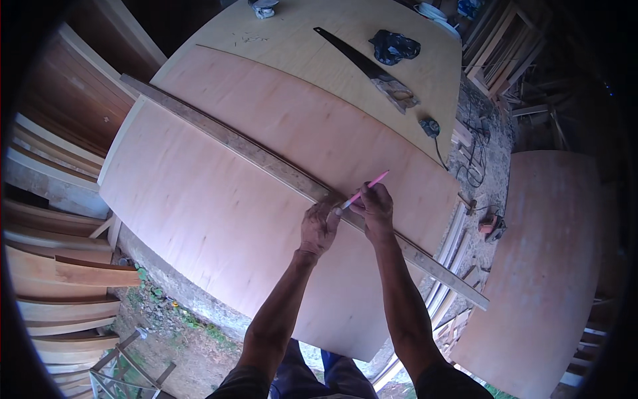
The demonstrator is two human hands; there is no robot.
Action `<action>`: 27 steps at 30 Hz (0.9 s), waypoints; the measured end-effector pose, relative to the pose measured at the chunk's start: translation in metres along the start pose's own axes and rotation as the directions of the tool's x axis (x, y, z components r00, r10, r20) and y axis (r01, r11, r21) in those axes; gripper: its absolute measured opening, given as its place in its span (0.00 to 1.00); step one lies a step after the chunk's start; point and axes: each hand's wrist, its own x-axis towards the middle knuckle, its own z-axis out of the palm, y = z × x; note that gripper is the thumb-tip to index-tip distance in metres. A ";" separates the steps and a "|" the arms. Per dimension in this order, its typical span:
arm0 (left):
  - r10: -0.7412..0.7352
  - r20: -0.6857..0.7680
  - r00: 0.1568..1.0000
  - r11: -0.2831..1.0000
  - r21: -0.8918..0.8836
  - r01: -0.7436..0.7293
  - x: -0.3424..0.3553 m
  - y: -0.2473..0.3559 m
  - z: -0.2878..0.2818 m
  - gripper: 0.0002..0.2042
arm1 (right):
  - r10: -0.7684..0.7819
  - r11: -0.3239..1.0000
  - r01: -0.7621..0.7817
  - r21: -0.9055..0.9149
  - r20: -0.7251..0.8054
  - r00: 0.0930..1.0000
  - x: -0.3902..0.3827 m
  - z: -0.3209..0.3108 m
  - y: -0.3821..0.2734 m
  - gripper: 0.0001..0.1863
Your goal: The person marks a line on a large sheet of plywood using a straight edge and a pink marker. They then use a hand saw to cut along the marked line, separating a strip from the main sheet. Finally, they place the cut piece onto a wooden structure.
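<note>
A long wooden batten (266, 161) lies diagonally across a pinkish plywood sheet (199, 206). My left hand (319, 227) is closed over the batten's near edge, its fingers curled and partly hidden. Just to its right, my right hand (375, 207) grips a pink pencil-like marker (377, 180), slanted with its upper end pointing far right. The marker's lower end comes down at the batten, close to my left thumb; its contact point is too small to make out.
On the lighter board behind lie a handsaw (369, 72), a crumpled black plastic bag (393, 48) and a tape measure (430, 126). Another plywood sheet (531, 266) stands at the right, near a reddish power tool (492, 227). Curved wooden pieces (73, 272) are stacked at left.
</note>
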 end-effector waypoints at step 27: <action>-0.001 0.227 0.974 0.815 -0.563 0.133 -0.079 0.032 -0.163 0.06 | -0.130 0.047 0.766 -0.641 0.756 0.641 -0.129 0.035 -0.115 0.19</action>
